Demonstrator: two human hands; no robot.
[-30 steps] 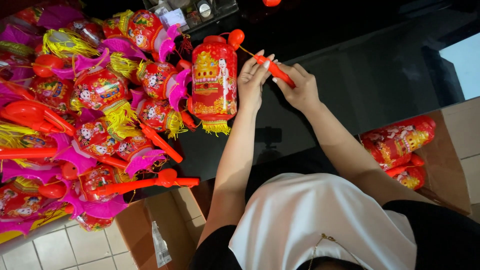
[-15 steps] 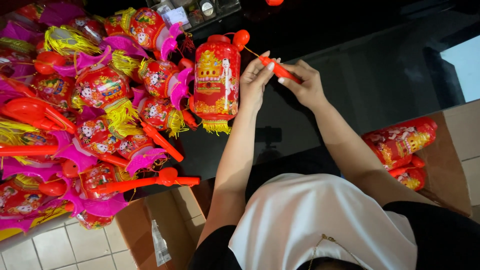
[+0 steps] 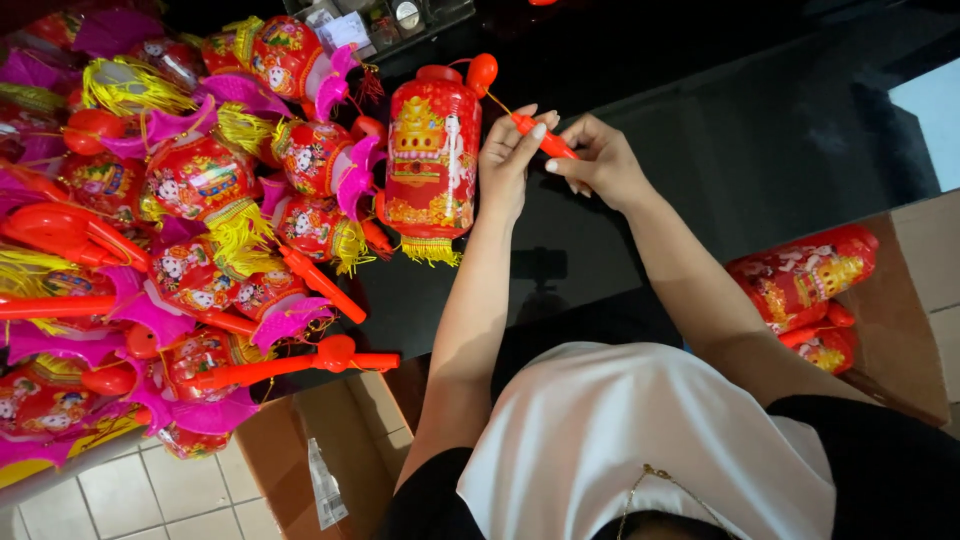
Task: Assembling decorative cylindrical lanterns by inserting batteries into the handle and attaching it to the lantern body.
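Note:
A red cylinder-shaped paper lantern point(image 3: 432, 160) with gold pictures and a yellow fringe hangs over the black counter point(image 3: 760, 130), tied by a thin cord to a red plastic handle stick point(image 3: 545, 140). My left hand point(image 3: 512, 160) and my right hand point(image 3: 598, 162) both pinch that stick, the left at its near end beside the lantern, the right just behind it. The lantern dangles to the left of my left hand.
A big heap of red and pink lanterns point(image 3: 190, 220) with yellow tassels and red sticks covers the left side. A cardboard box point(image 3: 900, 330) at right holds more red lanterns point(image 3: 800, 280). Another open box point(image 3: 330, 450) stands on the tiled floor below.
The lantern and the handle stick have shifted slightly; my fingers have regripped the stick, with the left hand's fingers now closer to its end.

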